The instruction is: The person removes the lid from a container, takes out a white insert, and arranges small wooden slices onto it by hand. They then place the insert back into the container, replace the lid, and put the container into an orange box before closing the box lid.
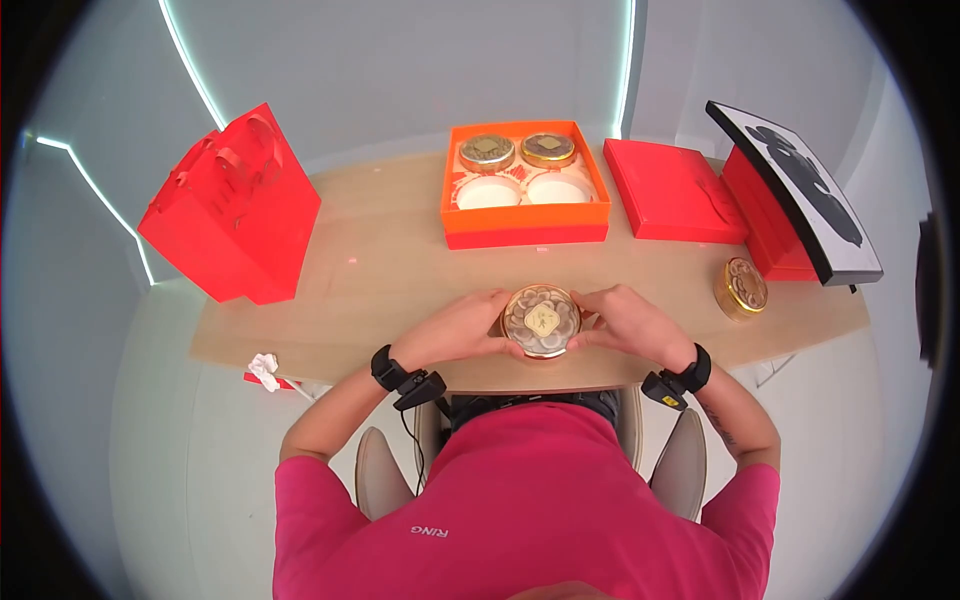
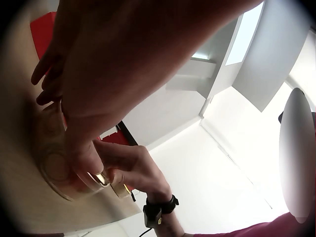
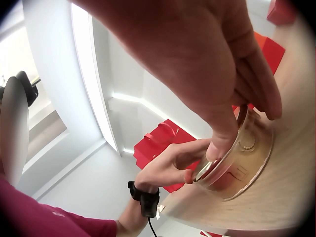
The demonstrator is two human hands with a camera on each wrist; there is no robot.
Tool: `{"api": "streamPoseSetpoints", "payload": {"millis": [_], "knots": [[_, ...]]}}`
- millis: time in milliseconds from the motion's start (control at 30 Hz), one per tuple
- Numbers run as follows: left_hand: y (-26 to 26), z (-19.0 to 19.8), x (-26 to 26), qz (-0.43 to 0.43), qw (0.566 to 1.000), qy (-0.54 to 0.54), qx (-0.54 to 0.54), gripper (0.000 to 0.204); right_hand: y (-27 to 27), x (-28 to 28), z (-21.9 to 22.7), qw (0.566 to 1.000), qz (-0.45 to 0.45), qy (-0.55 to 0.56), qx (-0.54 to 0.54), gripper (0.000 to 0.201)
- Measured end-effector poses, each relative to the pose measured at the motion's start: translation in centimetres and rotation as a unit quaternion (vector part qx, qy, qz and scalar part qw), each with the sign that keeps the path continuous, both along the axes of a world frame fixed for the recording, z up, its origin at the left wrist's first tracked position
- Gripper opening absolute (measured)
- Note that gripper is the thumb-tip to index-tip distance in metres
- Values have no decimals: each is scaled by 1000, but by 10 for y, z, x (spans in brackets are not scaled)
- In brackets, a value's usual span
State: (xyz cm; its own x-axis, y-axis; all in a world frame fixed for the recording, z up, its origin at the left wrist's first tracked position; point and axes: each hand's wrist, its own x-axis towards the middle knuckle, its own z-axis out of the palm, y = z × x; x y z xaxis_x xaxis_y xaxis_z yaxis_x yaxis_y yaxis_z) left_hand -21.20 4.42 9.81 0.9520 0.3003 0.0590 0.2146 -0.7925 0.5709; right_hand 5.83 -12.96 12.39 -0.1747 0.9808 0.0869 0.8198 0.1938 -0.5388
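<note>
Both hands hold a round clear jar with a gold-rimmed lid and a pale label on top, near the table's front edge. My left hand grips its left side, and my right hand grips its right side. In the right wrist view, the thumb lies on the lid's rim and the jar's clear wall shows sliced pale-brown contents dimly. From the left wrist, the same jar appears low over the wooden tabletop, partly covered by the left hand.
An orange box behind holds two similar jars at the back and two round white recesses in front. Another gold-rimmed jar lies right, by a red box with a black-and-white panel leaning on it. A flat red lid and red bag flank.
</note>
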Motion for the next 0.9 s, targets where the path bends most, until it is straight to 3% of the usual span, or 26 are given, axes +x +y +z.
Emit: {"api": "streamPoseSetpoints", "payload": {"millis": [100, 200, 300, 367, 433, 500, 600, 733, 900], "knots": [[-2, -5, 1, 5, 1000, 27, -15, 93, 0, 1, 0, 1000, -2, 14, -11, 81], [-3, 15, 0, -8, 997, 54, -50, 90, -1, -3, 7, 993, -19, 99, -62, 64], [-4, 12, -3, -19, 997, -7, -75, 99, -2, 10, -25, 989, 17, 145, 4, 84], [-3, -7, -4, -26, 995, -68, -73, 113, -5, 11, -28, 995, 23, 95, 33, 90], [8, -16, -7, -13, 997, -33, -74, 116, -10, 7, -26, 998, 12, 53, 38, 102], [2, -22, -14, 40, 997, -32, -52, 115, -8, 6, -31, 997, -9, 78, 23, 99], [-11, 2, -11, 38, 992, -43, -109, 107, -9, -1, -35, 993, -16, 102, 51, 95], [-11, -11, -10, 42, 992, -78, -84, 98, -6, -3, -26, 992, -14, 89, 90, 91], [-5, 6, -4, 41, 991, -51, -115, 99, 1, -2, -17, 993, -10, 115, -9, 93]]}}
